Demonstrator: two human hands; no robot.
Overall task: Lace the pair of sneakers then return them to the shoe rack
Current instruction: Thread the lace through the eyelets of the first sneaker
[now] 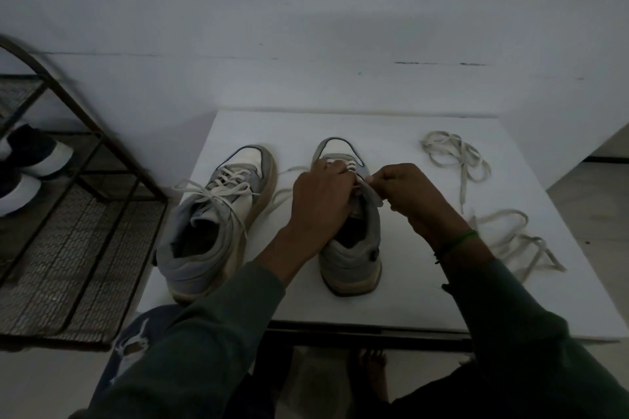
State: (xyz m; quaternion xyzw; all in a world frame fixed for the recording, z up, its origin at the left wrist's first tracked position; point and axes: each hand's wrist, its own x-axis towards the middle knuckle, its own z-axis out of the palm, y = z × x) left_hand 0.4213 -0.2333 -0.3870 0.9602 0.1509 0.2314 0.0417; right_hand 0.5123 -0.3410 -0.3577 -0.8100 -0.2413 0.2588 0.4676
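Two grey and white sneakers stand on a white table (391,299), toes pointing away from me. The left sneaker (218,218) is laced and tied in a bow. Over the tongue of the right sneaker (350,258) both my hands meet. My left hand (321,197) rests on the eyelets and pinches the white lace (350,167), whose lowest rows are threaded. My right hand (405,189) pinches a lace end (374,196) just right of the tongue. A loose stretch of the lace (282,197) trails off to the left between the two sneakers.
Loose white laces lie on the table's right side, one bundle (456,160) at the back and another (517,241) nearer me. A dark metal shoe rack (78,214) with mesh shelves stands left of the table, holding dark shoes (34,160). A white wall is behind.
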